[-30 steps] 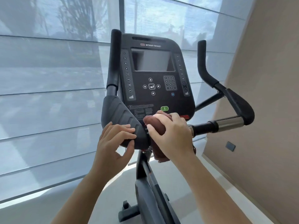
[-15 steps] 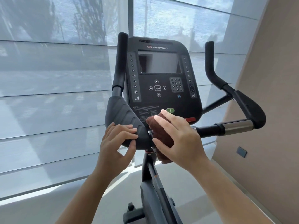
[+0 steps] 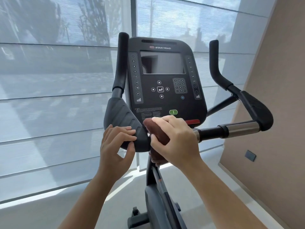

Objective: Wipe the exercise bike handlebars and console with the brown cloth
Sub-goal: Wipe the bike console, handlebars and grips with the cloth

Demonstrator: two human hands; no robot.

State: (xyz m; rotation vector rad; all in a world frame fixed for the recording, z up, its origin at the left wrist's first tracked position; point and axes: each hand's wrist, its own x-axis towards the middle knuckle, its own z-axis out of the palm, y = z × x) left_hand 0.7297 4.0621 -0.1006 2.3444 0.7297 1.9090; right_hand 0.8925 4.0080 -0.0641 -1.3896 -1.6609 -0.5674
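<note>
Brown folded cloth (image 3: pixel 158 133) sits bunched over the middle of the black handlebar (image 3: pixel 209 132), just under the black console (image 3: pixel 165 80) lower edge, with the right hand (image 3: pixel 179 139) curled over it, fingers close together. Beside it the left hand (image 3: pixel 115 146) grips the near edge of the ribbed black elbow pad (image 3: pixel 123 118), fingers on top, thumb beneath; rightward the chrome sleeve (image 3: pixel 242 128) lies uncovered

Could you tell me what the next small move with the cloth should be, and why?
Probably slide the brown cloth rightward along the crossbar toward its chrome sleeve: the right hand grips the cloth at the bar's middle, beside the left pad that the left hand holds.
</note>
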